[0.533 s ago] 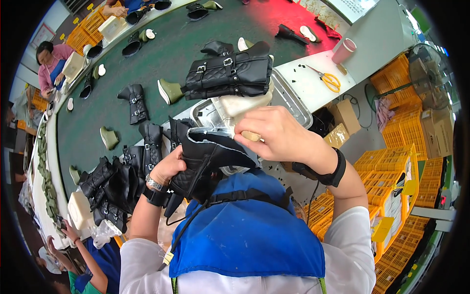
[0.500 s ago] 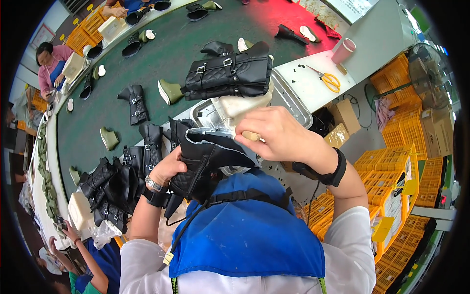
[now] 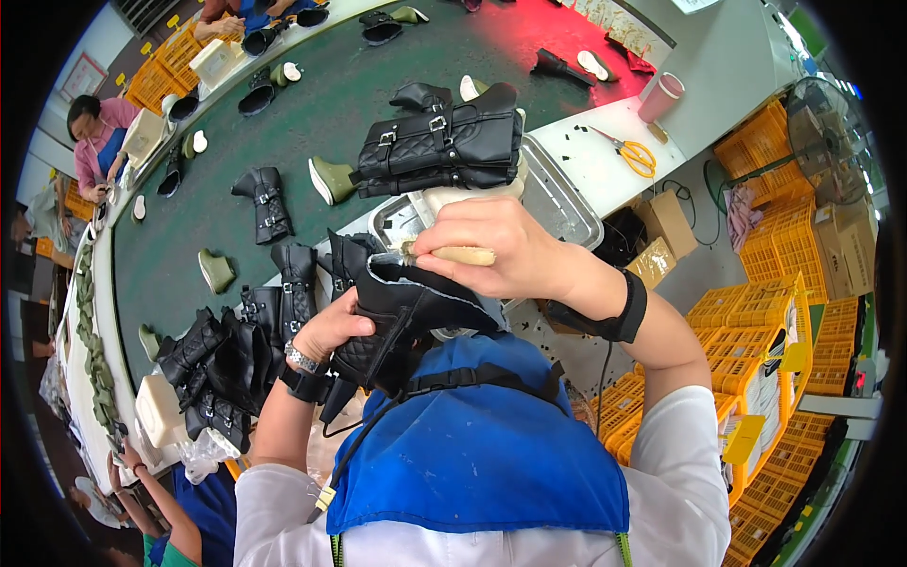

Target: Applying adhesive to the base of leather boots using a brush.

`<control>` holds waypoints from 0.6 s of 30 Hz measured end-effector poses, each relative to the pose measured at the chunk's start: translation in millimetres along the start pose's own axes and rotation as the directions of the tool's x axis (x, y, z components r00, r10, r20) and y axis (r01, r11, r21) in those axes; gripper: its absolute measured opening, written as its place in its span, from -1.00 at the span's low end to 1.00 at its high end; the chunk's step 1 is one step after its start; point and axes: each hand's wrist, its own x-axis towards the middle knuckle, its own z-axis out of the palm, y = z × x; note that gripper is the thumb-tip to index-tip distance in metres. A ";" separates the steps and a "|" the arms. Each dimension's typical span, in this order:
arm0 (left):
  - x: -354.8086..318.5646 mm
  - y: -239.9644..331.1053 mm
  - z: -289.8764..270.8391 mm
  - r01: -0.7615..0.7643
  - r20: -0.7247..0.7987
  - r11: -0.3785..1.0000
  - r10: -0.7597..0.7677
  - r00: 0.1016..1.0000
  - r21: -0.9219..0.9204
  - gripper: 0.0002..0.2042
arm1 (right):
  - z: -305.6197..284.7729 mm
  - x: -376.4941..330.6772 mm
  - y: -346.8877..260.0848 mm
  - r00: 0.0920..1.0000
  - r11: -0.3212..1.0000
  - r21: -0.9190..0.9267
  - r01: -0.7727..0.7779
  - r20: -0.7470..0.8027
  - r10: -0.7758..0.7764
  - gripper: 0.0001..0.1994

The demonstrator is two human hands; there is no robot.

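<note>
Black quilted boot upper (image 3: pixel 402 312): held up just beyond the blue apron (image 3: pixel 472 444), on the near side of the metal tray (image 3: pixel 559 194); open end uppermost, pale band along its edge.

Left hand (image 3: pixel 331 331): grip clamped on the boot upper's side, thumb outside, other fingers mostly hidden. Right hand (image 3: pixel 496 246): grip clamped on the wooden handle of a small brush (image 3: pixel 463 255), bristle end at the opening. Exact bristle contact too small to confirm.

Risks, judged from this posture:

1. Brush overruns the edge and marks the outer face. Cause: handle lies nearly level across a narrow, curved lip, leaving little margin.
2. Lip folds under pressure. Cause: soft material, held from one side only; far edge looks unsupported.
3. If the pale band is wet, it may smear onto the left thumb or apron. Cause: both lie close to the boot upper.
4. Folded boot uppers (image 3: pixel 444 142) could be knocked. Cause: stack stands just beyond the right hand; a wide stroke may reach it.
5. Boot upper may twist. Cause: one-sided hold, brush load applied away from it.
</note>
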 end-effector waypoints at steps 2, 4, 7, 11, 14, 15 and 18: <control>-0.8 -0.9 -1.7 -0.003 -0.002 1.000 0.003 1.000 0.027 -0.21 | 1.3 1.0 -0.2 0.999 0.999 0.049 0.014 -0.034 -0.012 -0.88; -7.0 -2.5 -7.4 -0.034 -0.033 0.999 0.035 0.999 0.025 -0.21 | -4.9 -0.6 -1.2 0.994 0.995 0.090 -0.035 -0.099 0.044 -0.91; -23.0 3.5 -5.0 -0.152 -0.112 0.987 0.145 0.983 -0.054 -0.20 | -28.9 -16.0 -13.2 0.902 0.889 0.327 -0.321 -0.180 0.392 -0.92; -35.7 -8.5 -21.8 -0.421 -0.345 0.860 0.317 0.884 -0.289 -0.13 | -35.8 -60.7 -3.8 0.587 0.711 0.612 -0.347 -0.449 0.674 -0.87; -38.9 -11.5 -28.7 -0.603 -0.445 0.561 0.407 0.798 -0.567 -0.18 | -26.8 -91.4 5.0 0.414 0.614 0.701 -0.362 -0.470 0.780 -0.86; -40.2 -14.9 -35.6 -0.627 -0.439 0.537 0.447 0.779 -0.565 -0.19 | -22.3 -98.0 2.9 0.370 0.602 0.690 -0.402 -0.479 0.796 -0.86; -45.7 -15.4 -33.5 -0.747 -0.564 0.433 0.490 0.665 -0.505 -0.20 | -11.3 -111.4 -0.3 0.381 0.561 0.668 -0.489 -0.415 0.826 -0.85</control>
